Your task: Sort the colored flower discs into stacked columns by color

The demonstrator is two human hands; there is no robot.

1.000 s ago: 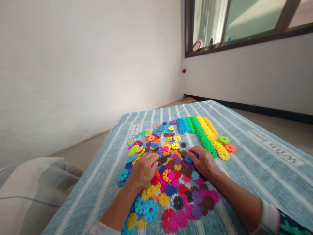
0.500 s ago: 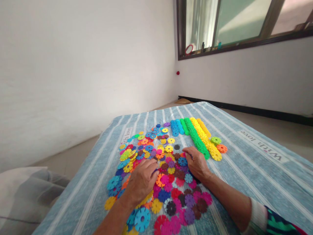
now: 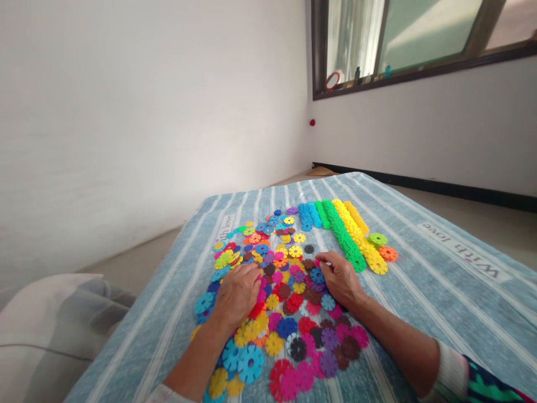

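Many-coloured notched plastic discs [image 3: 287,327], flower-shaped building pieces, lie in a loose spread on the striped cloth. Over the left part of the spread is my left hand [image 3: 239,292], fingers curled down among the discs; magenta and orange ones show at its fingertips, and what it grips is hidden. My right hand [image 3: 342,278] rests at the right edge, closed, thumb and forefinger together on a pink disc [image 3: 318,263]. A blue disc [image 3: 318,275] lies just under it. Beyond are rows of stacked discs: green [image 3: 342,232], yellow [image 3: 356,229] and blue [image 3: 305,217].
Lime [image 3: 377,239] and orange [image 3: 388,254] discs lie beside the yellow row. A striped blue cloth [image 3: 423,280] covers the table. Pale fabric [image 3: 46,330] sits at lower left. Behind are white walls and a window [image 3: 423,33].
My left hand has drawn back to the left, and an orange and a pink disc near its thumb have left their place. My right hand stays nearly still. The view has shifted slightly.
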